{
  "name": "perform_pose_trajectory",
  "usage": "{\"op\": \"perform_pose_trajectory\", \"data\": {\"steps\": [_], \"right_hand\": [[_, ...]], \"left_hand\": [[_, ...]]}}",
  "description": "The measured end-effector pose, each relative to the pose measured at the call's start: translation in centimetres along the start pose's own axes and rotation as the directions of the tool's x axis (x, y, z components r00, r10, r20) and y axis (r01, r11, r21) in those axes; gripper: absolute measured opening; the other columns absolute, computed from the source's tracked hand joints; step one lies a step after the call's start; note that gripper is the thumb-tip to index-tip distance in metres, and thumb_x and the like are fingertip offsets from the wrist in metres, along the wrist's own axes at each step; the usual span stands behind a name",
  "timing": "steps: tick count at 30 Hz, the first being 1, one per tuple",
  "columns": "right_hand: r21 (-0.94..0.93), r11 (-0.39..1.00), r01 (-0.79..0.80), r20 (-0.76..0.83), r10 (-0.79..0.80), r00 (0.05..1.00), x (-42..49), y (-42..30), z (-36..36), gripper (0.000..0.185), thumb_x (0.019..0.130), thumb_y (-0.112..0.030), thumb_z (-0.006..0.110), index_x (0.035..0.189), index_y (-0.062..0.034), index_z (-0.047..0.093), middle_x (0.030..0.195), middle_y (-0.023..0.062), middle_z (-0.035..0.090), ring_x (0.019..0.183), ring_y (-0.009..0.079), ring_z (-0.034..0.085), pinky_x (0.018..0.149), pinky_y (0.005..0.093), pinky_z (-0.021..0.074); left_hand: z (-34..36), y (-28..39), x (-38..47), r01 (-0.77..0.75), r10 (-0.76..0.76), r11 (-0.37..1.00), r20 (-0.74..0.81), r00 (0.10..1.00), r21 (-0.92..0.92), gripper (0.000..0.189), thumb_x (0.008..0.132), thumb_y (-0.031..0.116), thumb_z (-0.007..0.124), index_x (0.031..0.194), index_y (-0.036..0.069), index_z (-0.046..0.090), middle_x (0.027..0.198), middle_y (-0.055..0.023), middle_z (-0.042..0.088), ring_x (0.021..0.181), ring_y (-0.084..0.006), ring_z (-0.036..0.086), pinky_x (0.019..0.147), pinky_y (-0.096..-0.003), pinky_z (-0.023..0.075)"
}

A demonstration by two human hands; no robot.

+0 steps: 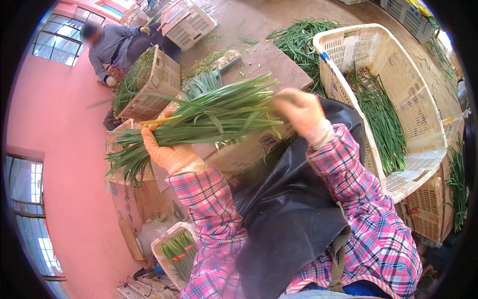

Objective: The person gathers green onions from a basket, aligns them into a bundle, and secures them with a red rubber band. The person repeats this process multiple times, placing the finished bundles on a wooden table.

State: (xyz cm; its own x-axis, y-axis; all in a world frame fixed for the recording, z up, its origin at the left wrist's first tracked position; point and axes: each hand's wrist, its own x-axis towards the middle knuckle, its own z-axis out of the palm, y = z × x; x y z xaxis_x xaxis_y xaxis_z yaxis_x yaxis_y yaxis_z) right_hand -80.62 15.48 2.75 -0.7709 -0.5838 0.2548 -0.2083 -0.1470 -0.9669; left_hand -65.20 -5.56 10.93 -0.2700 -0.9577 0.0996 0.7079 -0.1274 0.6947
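Observation:
A thick bunch of long flat green leaves, apparently Chinese chives (220,112), lies across my left hand (164,144), which is in an orange glove and grips it near the leafy end. Pale stem ends point to the right. Beside those ends is my right hand (298,112), also gloved in orange and blurred; its fingers are curled, and whether they pinch any stems is unclear. Beneath the bunch, a board (274,63) rests with a knife-like blade (228,65) and more cut greens (201,86) on it. A black apron (283,202) covers my lap.
To my right a large cream plastic crate (407,86) holds loose chives (384,127). Another chive heap (298,33) lies on the floor. A crate with banded bundles (179,248) stands low left. A co-worker (119,48) sits behind a filled crate (160,82), near the pink wall (67,130).

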Motion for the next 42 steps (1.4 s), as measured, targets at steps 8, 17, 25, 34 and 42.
{"op": "perform_pose_trajectory", "data": {"steps": [8, 17, 25, 34, 42], "right_hand": [[-0.503, 0.698, 0.51, 0.152, -0.509, 0.847, -2.5, -2.3, -2.4, 0.03, 0.073, -0.013, 0.071, 0.101, -0.0065, 0.064, 0.09, 0.0076, 0.065, 0.079, 0.0253, 0.063, 0.069, 0.0323, 0.0516], [0.314, 0.942, -0.122, 0.0, 0.129, 0.992, -0.2, -3.3, 2.6, 0.013, 0.09, -0.015, 0.055, 0.094, -0.0023, 0.059, 0.077, 0.0041, 0.06, 0.067, 0.0107, 0.057, 0.06, 0.0266, 0.0469], [0.956, 0.293, -0.024, -0.007, 0.104, 0.995, -3.8, 4.0, -8.8, 0.014, 0.091, -0.016, 0.057, 0.096, -0.0026, 0.058, 0.075, 0.0004, 0.051, 0.057, 0.0088, 0.049, 0.051, 0.0273, 0.0434], [-0.624, 0.648, 0.437, 0.185, -0.421, 0.888, -3.2, -3.9, -2.6, 0.028, 0.078, -0.008, 0.065, 0.106, -0.0047, 0.065, 0.101, 0.0118, 0.066, 0.096, 0.0275, 0.062, 0.083, 0.0359, 0.0499], [0.064, 0.983, 0.171, 0.181, -0.18, 0.967, 2.4, -2.6, 7.3, 0.02, 0.078, -0.012, 0.067, 0.095, -0.0022, 0.062, 0.09, 0.0131, 0.062, 0.081, 0.0291, 0.063, 0.072, 0.0368, 0.0512]], "left_hand": [[-2.3, -0.7, -0.1, 0.038, -0.039, 0.999, -0.045, 0.998, -0.016, 0.021, 0.088, 0.028, 0.055, 0.09, 0.007, 0.057, 0.102, -0.0186, 0.061, 0.102, -0.0339, 0.058, 0.091, -0.0523, 0.049], [-0.7, -0.8, -1.1, 0.061, -0.062, 0.998, -0.098, 0.993, -0.014, 0.021, 0.088, 0.031, 0.059, 0.09, 0.01, 0.06, 0.099, -0.0141, 0.062, 0.1, -0.0322, 0.058, 0.091, -0.0506, 0.0479], [-3.3, -0.6, -0.5, 0.054, -0.064, 0.99, -0.077, 0.995, -0.127, 0.02, 0.086, 0.025, 0.06, 0.089, 0.005, 0.06, 0.1, -0.0162, 0.062, 0.099, -0.035, 0.058, 0.092, -0.0514, 0.0478], [-3.4, -0.4, -1.5, 0.029, -0.04, 0.993, -0.088, 0.995, -0.114, 0.017, 0.088, 0.023, 0.059, 0.092, 0.006, 0.06, 0.1, -0.0147, 0.062, 0.098, -0.0332, 0.059, 0.091, -0.0508, 0.0479], [-1.2, -1.1, -1.3, -0.011, 0.026, 0.991, 0.111, 0.993, -0.134, 0.019, 0.09, 0.021, 0.056, 0.102, 0.005, 0.058, 0.102, -0.0157, 0.062, 0.104, -0.036, 0.056, 0.097, -0.0532, 0.0435]]}}
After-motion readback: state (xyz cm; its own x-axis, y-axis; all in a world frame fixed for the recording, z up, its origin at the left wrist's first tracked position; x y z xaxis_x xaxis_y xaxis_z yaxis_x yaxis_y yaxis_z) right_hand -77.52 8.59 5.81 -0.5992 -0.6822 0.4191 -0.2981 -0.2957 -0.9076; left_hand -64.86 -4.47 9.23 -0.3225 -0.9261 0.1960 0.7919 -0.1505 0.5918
